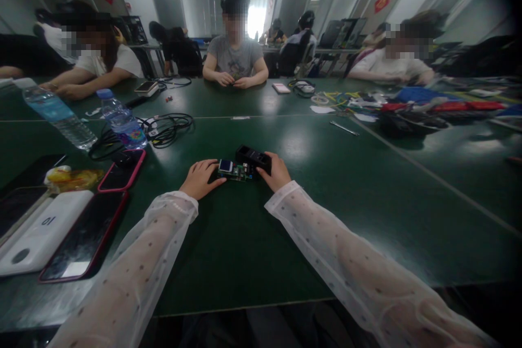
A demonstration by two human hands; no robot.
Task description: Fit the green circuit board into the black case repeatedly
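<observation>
My left hand (201, 178) holds the left end of a small green circuit board (240, 172) between thumb and fingers. A little square screen (225, 166) sits on the board's left part. Just behind the board, and close against it, is a black plastic casing (253, 157) with openings in its face. My right hand (277, 172) grips the right end of this casing, thumb in front and fingers behind. Whether the board and casing are joined at the right end, I cannot tell. Both are low over the green table (228, 250), or resting on it.
To the left lie a pink-edged phone (122, 170), a red-edged phone (85, 236) and a white power bank (47, 231). Behind them stand two water bottles (122, 122) beside coiled black cables (173, 128). Tweezers (345, 128) and a tool heap (420, 114) lie right. Co-workers sit opposite.
</observation>
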